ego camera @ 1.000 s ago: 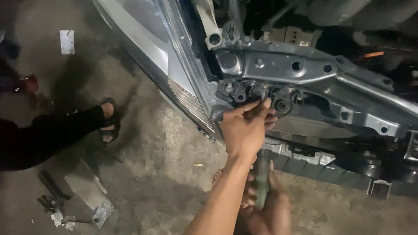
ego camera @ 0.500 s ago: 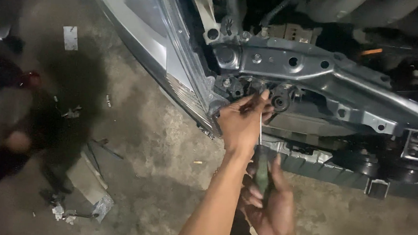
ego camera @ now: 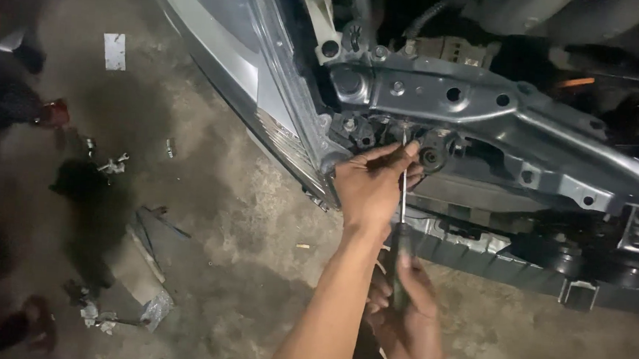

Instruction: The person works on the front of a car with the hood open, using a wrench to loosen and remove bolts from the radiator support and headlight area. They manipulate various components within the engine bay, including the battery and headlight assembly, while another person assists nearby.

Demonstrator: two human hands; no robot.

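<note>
A long screwdriver [ego camera: 403, 206] points up at the bolts under a silver metal bracket [ego camera: 483, 108] on a car's front frame. My right hand [ego camera: 411, 315] grips its dark handle low in the view. Higher up, my left hand [ego camera: 374, 186] pinches the thin shaft near the tip and rests against the frame. Left of the bracket runs the clear headlight lens [ego camera: 232, 44]. What the tip sits on is hidden in shadow.
Concrete floor [ego camera: 244, 219] lies below, strewn with small bolts [ego camera: 112, 165], metal scraps and a flat piece [ego camera: 144, 265]. A white paper slip [ego camera: 114, 51] lies at upper left. Another person's dark shapes [ego camera: 18, 98] sit at the left edge. Black lower bumper parts [ego camera: 548, 264] run right.
The view has shifted, so the car frame sits higher and further right. My left hand now pinches the shaft with its fingers. The person at left has drawn back.
</note>
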